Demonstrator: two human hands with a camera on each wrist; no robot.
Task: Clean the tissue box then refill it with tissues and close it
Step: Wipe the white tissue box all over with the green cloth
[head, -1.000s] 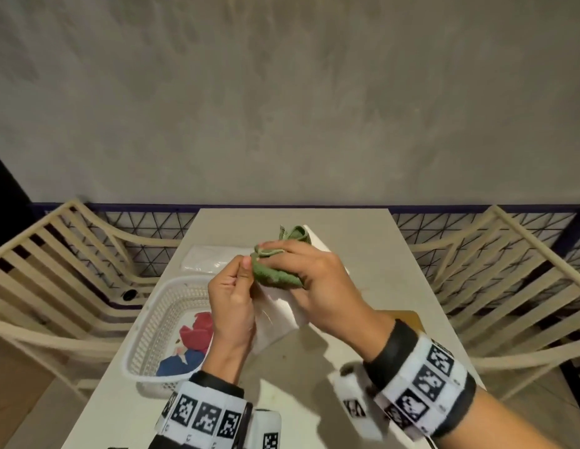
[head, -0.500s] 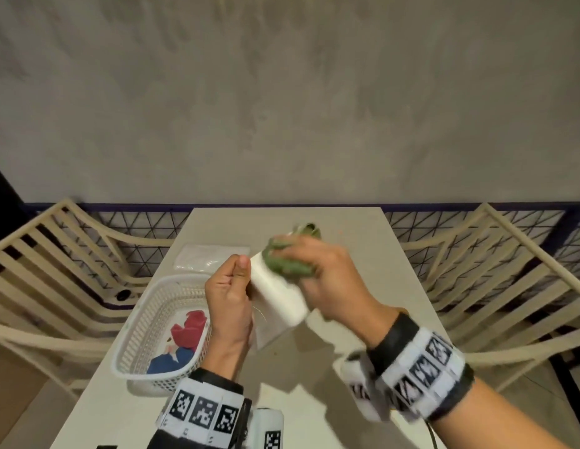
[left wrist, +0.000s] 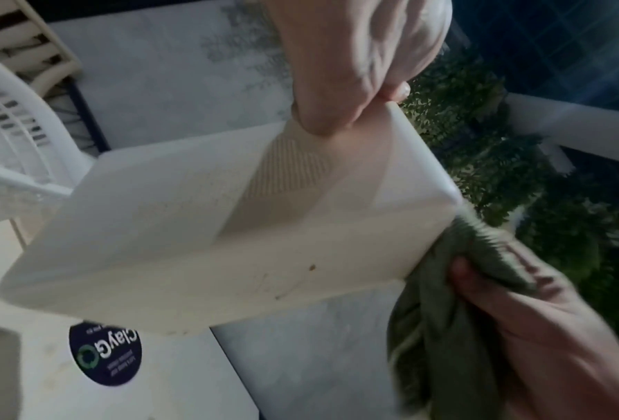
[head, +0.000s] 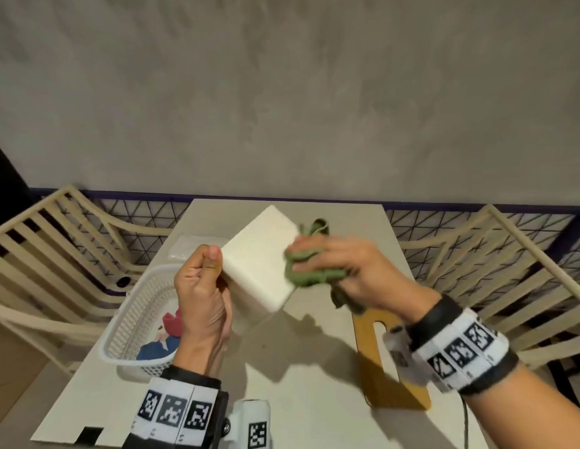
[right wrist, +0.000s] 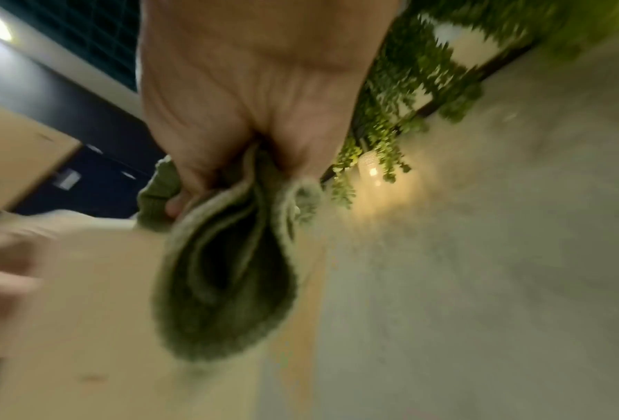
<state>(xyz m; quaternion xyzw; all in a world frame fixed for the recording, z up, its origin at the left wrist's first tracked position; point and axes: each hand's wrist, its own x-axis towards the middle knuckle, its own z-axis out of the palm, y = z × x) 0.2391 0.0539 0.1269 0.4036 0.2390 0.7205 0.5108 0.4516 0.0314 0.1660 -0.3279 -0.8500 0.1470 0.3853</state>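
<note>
Box (head: 259, 264): left hand (head: 203, 299) pinches its corner, tilted aloft. Cloth (head: 309, 273): bunched in right hand (head: 353, 270). Advice: brace firmly; wipe specked face too.

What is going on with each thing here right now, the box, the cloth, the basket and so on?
Tissue box: lifted off the table, tilted, pinched at one edge by the left hand.
Green cloth: bunched in the right hand, pressed against the box.
White basket: on the table, holding coloured items.

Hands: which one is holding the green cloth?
The right hand grips the crumpled green cloth against the white plastic tissue box. The left hand only pinches the box's edge.
</note>
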